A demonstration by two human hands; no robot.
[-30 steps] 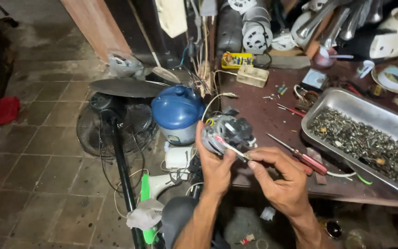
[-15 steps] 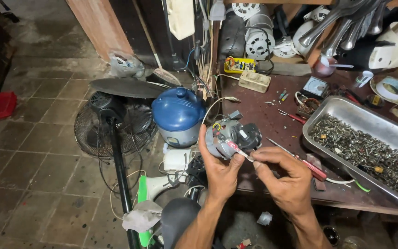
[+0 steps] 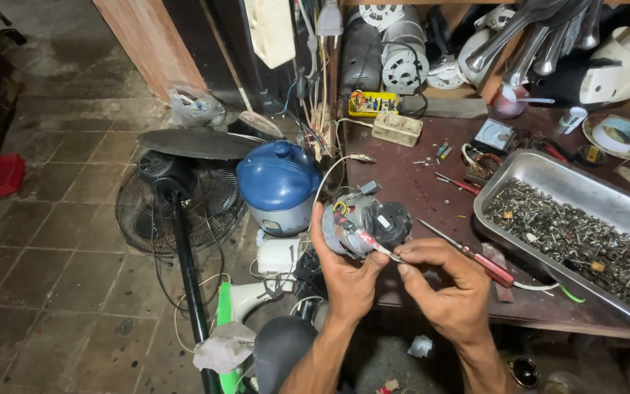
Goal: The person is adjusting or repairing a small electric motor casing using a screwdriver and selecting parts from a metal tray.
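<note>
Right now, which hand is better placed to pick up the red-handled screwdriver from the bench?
Probably the right hand: the screwdriver lies just beside it on the bench. The left hand grips the small motor, farther from the tool.

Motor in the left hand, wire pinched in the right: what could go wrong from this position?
1. The left hand holds the motor off the bench edge above cluttered floor; a slip could drop it onto the blue cooker or fan.
2. The right hand pinches a thin wire; a hard pull might snap it.
3. The screwdriver lies beside the right hand and could be knocked off.
</note>
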